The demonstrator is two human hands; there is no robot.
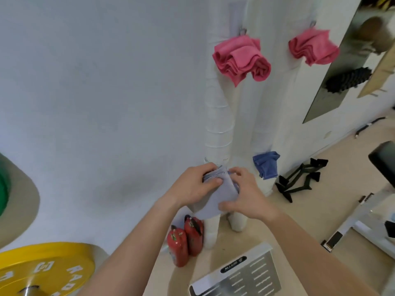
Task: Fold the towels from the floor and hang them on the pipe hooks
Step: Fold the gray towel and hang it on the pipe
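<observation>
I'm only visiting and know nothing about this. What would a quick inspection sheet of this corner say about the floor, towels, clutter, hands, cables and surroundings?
Surface: pale floor; no loose towels seen on it.
Job's things: left pink towel and right pink towel hang up high; blue towel hangs lower; pale blue towel is in hand.
Clutter: two red fire extinguishers at the foot of the white pipe; black handles on the floor.
Grips: left hand and right hand both hold the pale blue towel in front of the pipe.
Cables: nothing seen.
Surroundings: white wall, mirror, yellow weight plate.
</observation>
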